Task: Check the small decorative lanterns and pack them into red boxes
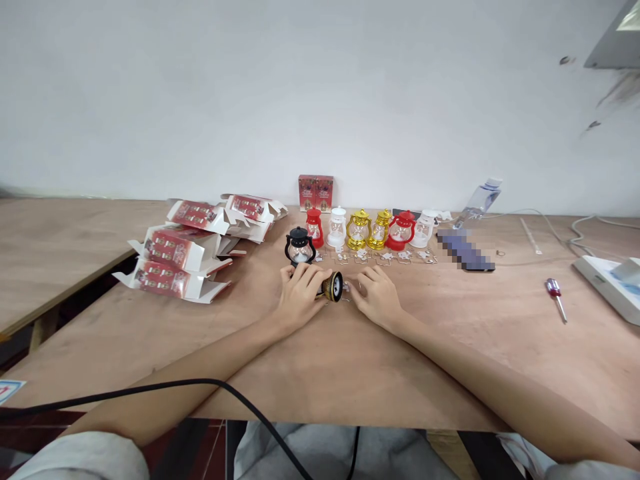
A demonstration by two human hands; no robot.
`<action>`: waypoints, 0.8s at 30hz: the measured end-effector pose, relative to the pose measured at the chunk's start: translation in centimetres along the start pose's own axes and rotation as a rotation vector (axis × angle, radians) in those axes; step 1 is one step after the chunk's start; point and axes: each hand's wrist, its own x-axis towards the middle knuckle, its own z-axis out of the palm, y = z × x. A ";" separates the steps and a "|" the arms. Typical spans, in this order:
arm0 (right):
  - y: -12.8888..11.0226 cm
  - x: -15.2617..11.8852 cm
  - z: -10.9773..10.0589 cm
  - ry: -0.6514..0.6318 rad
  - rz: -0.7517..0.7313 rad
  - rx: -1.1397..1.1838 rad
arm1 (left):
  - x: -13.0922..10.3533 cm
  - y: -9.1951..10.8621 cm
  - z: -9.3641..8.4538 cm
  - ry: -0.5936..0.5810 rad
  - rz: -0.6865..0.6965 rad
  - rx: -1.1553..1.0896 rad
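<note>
From where I stand, the tabletop [425,387] is brown wood with a smooth, faintly mottled grain. At its middle, close to the person's hands, a dark lantern with gold trim [332,287] lies on its side, its round base turned toward the right hand [376,297]. Just behind it stands a black lantern [300,248], with a clear bulging globe inside a rounded frame. To its right runs a row of upright ones: glossy red [401,231], white [337,228] and shiny metallic gold [359,231], with bent wire pieces [361,257] scattered in front. On the left, creased red-and-white cartons [167,250] sprawl with their flaps open. Both forearms reach in from the near edge and converge. The left hand [301,293] bends over the dark lantern palm-down, fingers wrapped around its body, thumb along the near side. The right hand rests just beside the base, fingers loosely curled and thumb near the index finger; I can't tell whether it pinches anything small.
</note>
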 end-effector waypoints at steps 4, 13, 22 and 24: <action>-0.4 0.0 -0.4 0.167 -0.134 0.181 | 0.0 0.1 0.0 -0.008 0.009 -0.015; -0.8 0.0 -0.5 0.206 -0.333 0.163 | 0.0 0.3 0.0 -0.031 0.077 -0.020; -0.4 0.1 -0.4 0.229 -0.167 0.148 | -0.1 0.2 0.0 0.000 -0.016 -0.002; -0.2 -0.1 -0.4 0.193 -0.156 0.081 | -0.2 0.1 0.1 0.003 -0.026 0.008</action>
